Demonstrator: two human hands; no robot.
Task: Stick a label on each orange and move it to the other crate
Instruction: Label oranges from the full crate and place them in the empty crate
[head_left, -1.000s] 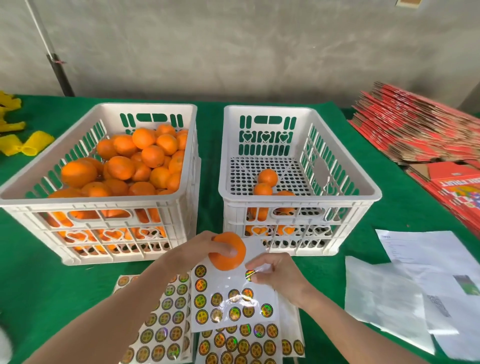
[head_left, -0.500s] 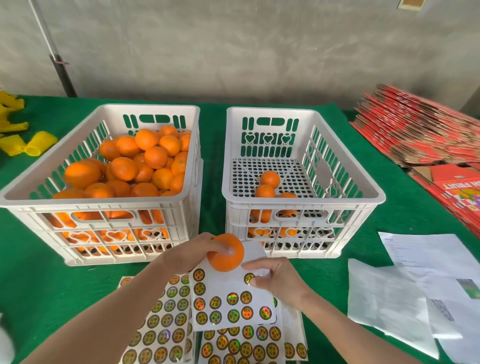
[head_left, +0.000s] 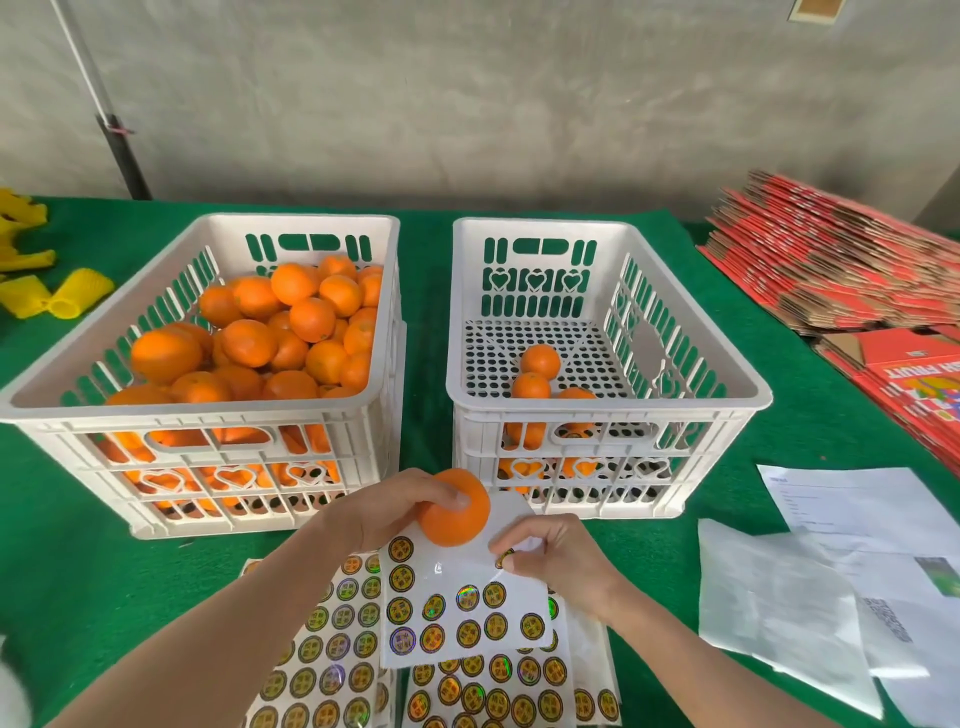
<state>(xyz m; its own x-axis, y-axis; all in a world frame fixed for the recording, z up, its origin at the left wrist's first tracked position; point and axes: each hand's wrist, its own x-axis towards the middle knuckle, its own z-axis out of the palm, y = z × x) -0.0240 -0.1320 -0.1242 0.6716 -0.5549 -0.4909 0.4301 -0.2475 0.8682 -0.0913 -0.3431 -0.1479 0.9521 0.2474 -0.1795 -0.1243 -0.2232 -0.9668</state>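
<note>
A: Entry one, orange (head_left: 453, 526): where is it sitting?
B: Left grip (head_left: 397, 512) is gripping it, thumb on top, holding it just above the label sheet (head_left: 467, 605), likely so a label is travelling hardly any way.
A: Right grip (head_left: 558, 561)?
B: Pinching one label (head_left: 505, 559) at the sheet's upper edge, just beside the orange; the right crate (head_left: 675, 410) is waiting behind, holding few oranges

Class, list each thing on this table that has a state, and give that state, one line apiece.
left crate, heaped with oranges.
right crate, holds only a few.
held orange, gripped by the left hand over the top sticker sheet.
label, pinched by the right hand at that sheet.
top sticker sheet, partly used, upper rows bare.
cartons, folded flat, stacked.
</note>
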